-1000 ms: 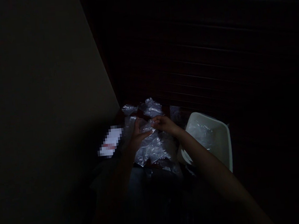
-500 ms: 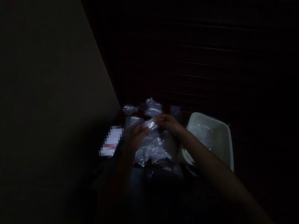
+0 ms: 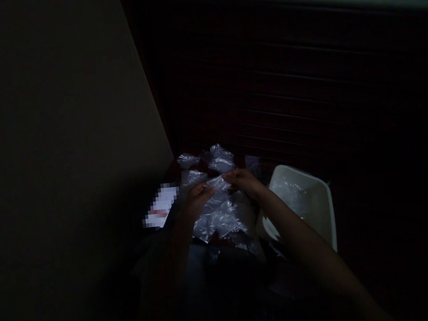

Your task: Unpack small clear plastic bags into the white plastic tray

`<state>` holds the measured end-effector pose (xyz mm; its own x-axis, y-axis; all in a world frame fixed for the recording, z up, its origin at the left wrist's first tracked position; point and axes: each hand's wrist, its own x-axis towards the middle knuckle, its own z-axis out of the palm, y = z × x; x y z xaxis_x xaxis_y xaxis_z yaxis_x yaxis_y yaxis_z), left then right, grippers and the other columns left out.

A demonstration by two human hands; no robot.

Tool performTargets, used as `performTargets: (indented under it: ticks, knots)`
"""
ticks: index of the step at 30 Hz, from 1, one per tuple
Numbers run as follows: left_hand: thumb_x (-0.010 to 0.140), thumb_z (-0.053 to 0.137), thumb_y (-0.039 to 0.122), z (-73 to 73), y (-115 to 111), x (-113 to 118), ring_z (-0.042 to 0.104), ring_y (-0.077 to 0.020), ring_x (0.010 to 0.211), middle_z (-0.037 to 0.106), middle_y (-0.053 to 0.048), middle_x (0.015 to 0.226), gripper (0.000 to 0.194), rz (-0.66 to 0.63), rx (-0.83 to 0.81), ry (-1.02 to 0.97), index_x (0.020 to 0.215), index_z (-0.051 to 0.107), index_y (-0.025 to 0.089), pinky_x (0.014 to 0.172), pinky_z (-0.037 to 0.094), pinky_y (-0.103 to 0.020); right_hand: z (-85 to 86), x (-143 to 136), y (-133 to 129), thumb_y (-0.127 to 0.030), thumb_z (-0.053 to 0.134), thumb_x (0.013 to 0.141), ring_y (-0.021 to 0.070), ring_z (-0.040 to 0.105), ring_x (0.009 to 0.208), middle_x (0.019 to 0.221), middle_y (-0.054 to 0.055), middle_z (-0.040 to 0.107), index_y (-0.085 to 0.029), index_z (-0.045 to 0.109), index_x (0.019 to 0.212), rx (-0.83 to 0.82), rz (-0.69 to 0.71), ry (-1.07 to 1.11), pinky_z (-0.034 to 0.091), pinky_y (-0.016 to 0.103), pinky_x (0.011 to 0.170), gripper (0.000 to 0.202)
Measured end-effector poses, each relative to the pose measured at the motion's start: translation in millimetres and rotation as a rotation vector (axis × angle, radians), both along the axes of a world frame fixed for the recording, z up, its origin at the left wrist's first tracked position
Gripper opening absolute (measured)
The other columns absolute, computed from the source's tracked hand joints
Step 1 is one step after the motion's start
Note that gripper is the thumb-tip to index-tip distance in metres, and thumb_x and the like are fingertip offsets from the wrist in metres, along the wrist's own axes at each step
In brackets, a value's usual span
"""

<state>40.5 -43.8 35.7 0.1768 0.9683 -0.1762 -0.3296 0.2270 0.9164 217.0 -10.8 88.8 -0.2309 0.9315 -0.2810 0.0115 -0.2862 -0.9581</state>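
In very dim light, a clear plastic bag (image 3: 218,182) stretches between my two hands. My left hand (image 3: 198,197) pinches its left side, and my right hand (image 3: 241,179) has fingers and thumb closed on its upper right corner. Below and around them lie more crumpled clear plastic bags (image 3: 225,220), some partly hidden under the hands. Another crumpled bag (image 3: 220,157) rests just beyond my hands. Whether anything is inside the held bag I cannot tell.
To the right stands a pale plastic tub (image 3: 319,206) with clear plastic inside, partly behind my right forearm. A lit, blurred-out phone-like screen (image 3: 162,206) lies at left. A plain wall (image 3: 62,119) rises on the left, dark slatted panelling (image 3: 286,83) behind.
The held plastic has gone from a bunched, shiny strip to a flatter, more spread sheet between my hands. The whole view has shifted slightly downward in the frame.
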Motion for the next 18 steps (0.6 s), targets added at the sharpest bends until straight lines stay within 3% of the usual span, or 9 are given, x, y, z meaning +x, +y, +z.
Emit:
performTargets:
  ticks: [9,18]
  knots:
    - [0.064,0.072,0.026,-8.2,6.0,-1.9,0.061,-0.0218,0.085,0.067,-0.001,0.078,0.015,0.059,-0.05,-0.186,0.073,0.061,0.022,0.085,0.047,-0.038,6.4,2.7,-2.2,-0.042,0.08,0.048,0.0081,0.055,0.059,0.065,-0.001,0.064,-0.016,0.068,0.069,-0.093,0.016,0.099,0.046,0.021,0.057,0.035]
    - [0.067,0.067,0.017,-7.2,8.3,-6.2,0.063,-0.0183,0.084,0.065,-0.004,0.082,0.009,0.134,-0.119,-0.359,0.072,0.061,0.02,0.082,0.049,-0.036,10.1,1.3,-3.7,-0.041,0.077,0.054,0.007,0.055,0.062,0.066,-0.004,0.062,-0.016,0.067,0.072,-0.045,0.044,0.097,0.046,0.021,0.062,0.033]
